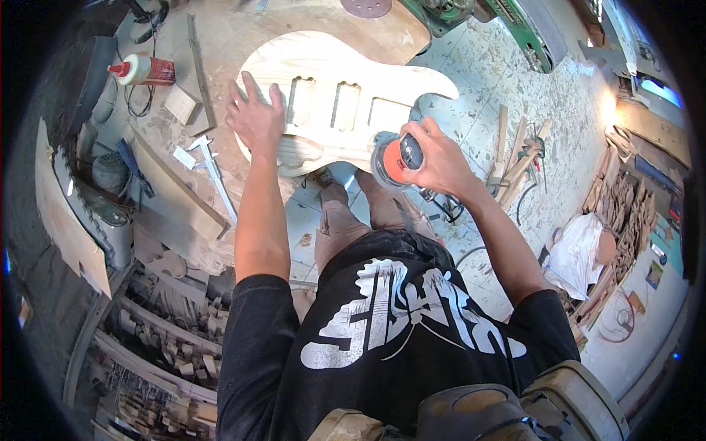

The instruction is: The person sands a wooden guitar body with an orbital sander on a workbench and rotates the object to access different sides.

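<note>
Right grip (441, 158) curls around an orange orbital sander (394, 159); left grip (256, 117), spread wide, rests flat on the electric guitar body (328, 103) beneath it; light, level passes seem best for sanding.

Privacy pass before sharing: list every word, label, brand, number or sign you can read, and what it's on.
Black shirt: big white stylized lettering; I won't copy the wording.
Orange sander: any marking too small to read.
Red bottle: any label print too small to read.
Caliper: any numbers too small to read.
Elsewhere: nothing legible.
</note>
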